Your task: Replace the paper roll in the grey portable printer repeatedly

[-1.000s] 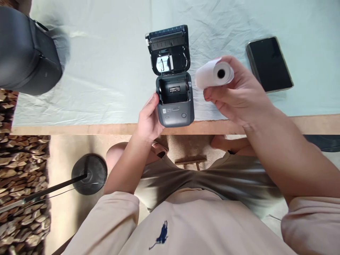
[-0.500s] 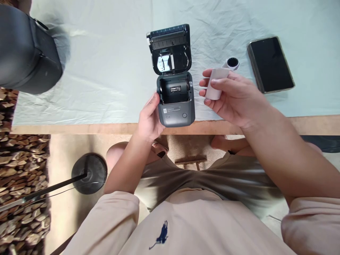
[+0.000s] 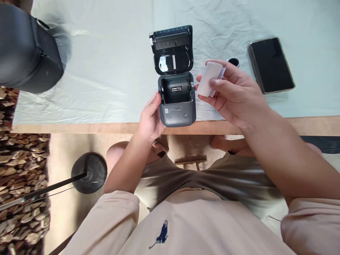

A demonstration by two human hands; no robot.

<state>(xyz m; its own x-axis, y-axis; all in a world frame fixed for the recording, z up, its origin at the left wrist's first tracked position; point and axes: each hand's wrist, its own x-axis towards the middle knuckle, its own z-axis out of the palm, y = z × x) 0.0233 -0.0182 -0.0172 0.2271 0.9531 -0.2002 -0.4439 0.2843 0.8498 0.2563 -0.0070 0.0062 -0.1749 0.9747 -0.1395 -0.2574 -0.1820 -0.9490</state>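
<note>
A small dark grey printer (image 3: 177,115) with its lid (image 3: 174,49) swung up sits near the table's front edge. Its paper bay shows a small label and no roll inside. My left hand (image 3: 152,115) grips the printer's left side, thumb at the upper corner. To the right of the printer, my right hand (image 3: 231,94) holds a white paper roll (image 3: 209,78) between thumb and fingers, tilted, with a loose flap of paper on its right side. Behind that hand a round white object with a dark top (image 3: 234,62) is partly hidden.
A phone or tablet in a case (image 3: 271,65) lies on the right of the cloth-covered table (image 3: 106,63). A black bag (image 3: 29,49) stands at the far left. Below the table's wooden edge are a round black stand base (image 3: 91,173) and stacked firewood (image 3: 23,191).
The paper roll has turned in my right hand and moved a little left, towards the printer; a loose flap now shows. The printer has shifted slightly right.
</note>
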